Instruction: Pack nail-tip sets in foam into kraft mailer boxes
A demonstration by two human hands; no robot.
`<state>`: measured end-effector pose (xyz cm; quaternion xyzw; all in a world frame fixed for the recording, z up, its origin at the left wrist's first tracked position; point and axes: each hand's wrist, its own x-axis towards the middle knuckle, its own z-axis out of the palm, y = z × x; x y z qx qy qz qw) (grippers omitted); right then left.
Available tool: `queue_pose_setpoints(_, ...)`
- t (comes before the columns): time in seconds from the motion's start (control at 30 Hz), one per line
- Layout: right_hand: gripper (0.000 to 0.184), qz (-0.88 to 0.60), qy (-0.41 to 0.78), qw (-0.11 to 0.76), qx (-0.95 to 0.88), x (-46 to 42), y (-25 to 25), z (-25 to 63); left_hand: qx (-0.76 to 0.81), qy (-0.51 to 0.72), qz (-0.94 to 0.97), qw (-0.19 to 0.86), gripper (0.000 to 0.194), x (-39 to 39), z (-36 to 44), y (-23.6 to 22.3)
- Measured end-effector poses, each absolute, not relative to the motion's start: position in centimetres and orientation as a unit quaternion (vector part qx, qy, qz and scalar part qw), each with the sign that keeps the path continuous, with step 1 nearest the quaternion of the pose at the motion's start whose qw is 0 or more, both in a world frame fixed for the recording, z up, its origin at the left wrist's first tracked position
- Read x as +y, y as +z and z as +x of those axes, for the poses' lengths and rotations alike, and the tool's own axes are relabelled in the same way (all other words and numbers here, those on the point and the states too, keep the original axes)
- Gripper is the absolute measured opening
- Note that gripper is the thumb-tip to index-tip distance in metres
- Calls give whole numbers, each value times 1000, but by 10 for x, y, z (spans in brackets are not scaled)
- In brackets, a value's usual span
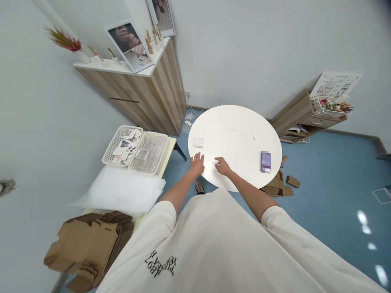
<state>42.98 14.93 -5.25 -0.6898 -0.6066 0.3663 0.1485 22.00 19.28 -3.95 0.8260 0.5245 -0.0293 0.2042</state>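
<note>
My left hand is at the near left edge of a round white table, its fingers spread and holding nothing. Just beyond those fingertips lies a small, flat white square item, apart from the hand. My right hand hovers over or rests on the table's near part, which I cannot tell. Its index finger points left, the other fingers are loosely bent, and nothing shows in it. On the right side of the table lies a purple rectangular item, blurred by pixels.
To the left, white baskets with cards, white foam sheets and flattened cardboard boxes are stacked. A wooden cabinet stands behind them. Cardboard pieces lie on the floor at right, near a low shelf.
</note>
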Motion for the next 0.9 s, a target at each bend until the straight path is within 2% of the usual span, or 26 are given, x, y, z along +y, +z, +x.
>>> queue_pose_setpoints(0.3,47,-636,367,162,-660,72,-47,416,563,3,800,207,64,78,204,-22)
queue_pose_setpoints(0.57,45,-593,379,147,-695,48,-29,371,622,-6,766,161,62,18,148,-6)
queue_pose_setpoints(0.73,45,-529,374,127,-751,50,-21,303,673,33,726,140,61,-16,95,5)
queue_pose_setpoints(0.9,43,-443,376,102,-807,39,-18,193,725,100,671,121,54,-63,13,11)
